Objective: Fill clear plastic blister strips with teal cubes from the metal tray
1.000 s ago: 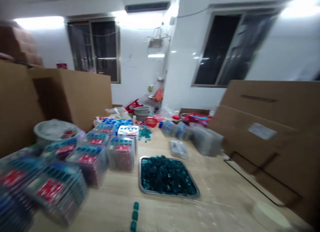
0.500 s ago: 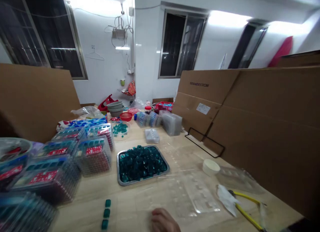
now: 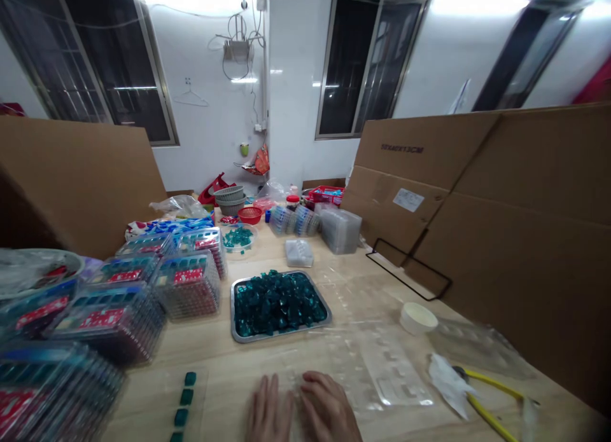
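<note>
My left hand [image 3: 270, 410] and my right hand [image 3: 327, 407] lie palm down at the bottom of the view, close together. My right hand rests on a clear plastic blister sheet [image 3: 382, 372], and my left hand is at its near edge. Neither hand visibly holds anything. Left of them stands a short row of teal plastic blocks [image 3: 184, 397]. Ahead, a steel tray [image 3: 281, 336] is heaped with teal blocks. To the right lie yellow-handled pliers [image 3: 491, 397] partly under a white cloth [image 3: 446, 383].
Stacked clear boxes with red labels [image 3: 188, 286] fill the table's left side. A round white tape roll [image 3: 419, 318] sits at the right. Cardboard sheets [image 3: 477, 194] lean along the right edge. Baskets and clear plastic trays stand at the back.
The view has swung, shifting the table and the cardboard across the frame. Both hands now show at the bottom edge, where only one hand showed half a second ago.
</note>
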`<state>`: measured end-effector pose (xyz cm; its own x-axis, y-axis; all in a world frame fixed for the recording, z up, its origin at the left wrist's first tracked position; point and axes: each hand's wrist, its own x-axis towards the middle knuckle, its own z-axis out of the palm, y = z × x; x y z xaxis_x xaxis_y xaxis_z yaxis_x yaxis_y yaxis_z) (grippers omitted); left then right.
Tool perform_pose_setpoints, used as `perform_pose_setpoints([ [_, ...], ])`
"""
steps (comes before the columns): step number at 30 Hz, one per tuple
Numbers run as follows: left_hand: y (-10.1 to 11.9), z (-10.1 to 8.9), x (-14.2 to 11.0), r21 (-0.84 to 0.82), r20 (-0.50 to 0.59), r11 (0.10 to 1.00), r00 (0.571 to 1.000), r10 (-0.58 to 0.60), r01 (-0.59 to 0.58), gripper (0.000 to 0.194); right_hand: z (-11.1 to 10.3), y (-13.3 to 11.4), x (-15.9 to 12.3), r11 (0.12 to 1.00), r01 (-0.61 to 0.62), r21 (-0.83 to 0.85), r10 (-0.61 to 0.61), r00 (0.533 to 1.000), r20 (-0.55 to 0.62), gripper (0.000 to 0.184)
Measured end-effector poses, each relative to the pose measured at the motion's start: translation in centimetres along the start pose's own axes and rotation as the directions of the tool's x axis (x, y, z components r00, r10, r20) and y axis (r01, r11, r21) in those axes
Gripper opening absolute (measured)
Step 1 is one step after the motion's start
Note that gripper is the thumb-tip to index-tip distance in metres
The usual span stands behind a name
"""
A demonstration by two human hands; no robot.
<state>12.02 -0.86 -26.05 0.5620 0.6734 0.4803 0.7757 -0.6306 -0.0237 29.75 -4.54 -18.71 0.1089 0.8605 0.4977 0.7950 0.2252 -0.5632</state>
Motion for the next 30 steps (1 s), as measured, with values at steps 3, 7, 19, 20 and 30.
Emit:
perform_pose_setpoints([
  [3, 1.9, 2.5, 1.5, -0.038, -0.03, 0.985, 0.986, 0.166, -0.167, 0.048, -0.3, 0.5, 0.7, 1.0, 0.0, 0.008, 0.0, 0.999, 0.032, 0.017],
  [7, -1.1, 2.0, 0.6, -0.046, -0.021, 0.967, 0.968, 0.251, -0.252, 0.057, -0.4, 1.2, 2.6, 1.0, 0.0, 0.021, -0.002, 0.998, 0.066, 0.018],
  [19, -5.1, -0.1, -3.4, -0.142, 0.171, 0.99, 0.985, 0.024, 0.001, 0.082, 6.1, -1.3, 12.1, 0.954, 0.188, -0.232, -0.094, 0.926, 0.365, 0.023],
  [20, -4.6, -0.8, -3.2, -0.166, 0.201, 0.986, 0.98, 0.004, 0.03, 0.082, 6.3, -1.2, 12.1, 0.952, 0.195, -0.237, -0.095, 0.921, 0.377, 0.022],
  [30, -1.3, -8.6, 2.6, -0.41, 0.535, 0.792, 0.822, -0.193, 0.453, 0.062, 4.8, -1.0, 11.0, 0.981, 0.158, -0.111, -0.108, 0.924, 0.366, 0.023],
])
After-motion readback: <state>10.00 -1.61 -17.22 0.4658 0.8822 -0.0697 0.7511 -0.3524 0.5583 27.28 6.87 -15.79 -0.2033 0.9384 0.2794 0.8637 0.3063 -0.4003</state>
